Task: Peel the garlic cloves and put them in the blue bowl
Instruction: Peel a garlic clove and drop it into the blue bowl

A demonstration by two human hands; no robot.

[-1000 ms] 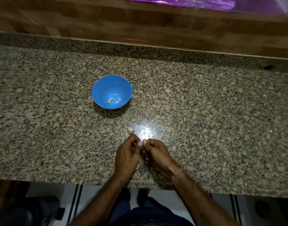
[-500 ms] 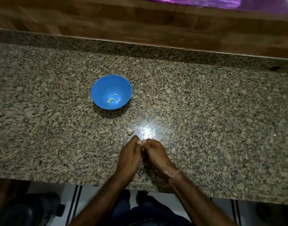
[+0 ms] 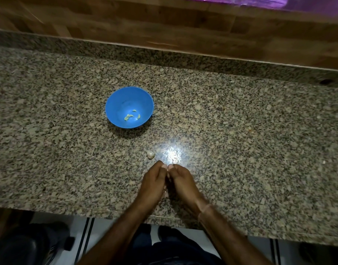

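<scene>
This looks like a home kitchen. The left hand (image 3: 152,183) and right hand (image 3: 182,183) are over a polished, speckled granite counter (image 3: 260,150). Far beyond them it ends in a raised granite lip (image 3: 164,52), with wood panelling (image 3: 126,22) behind. Beyond the left hand stands a blue plastic bowl (image 3: 122,100) with a few peeled cloves (image 3: 129,116) inside. One garlic piece (image 3: 150,154) lies on the stone just past the fingertips, beside a glare of lamp light (image 3: 173,153). Below the wrists, past the counter's near edge, a pale tiled floor (image 3: 105,230) shows.
</scene>
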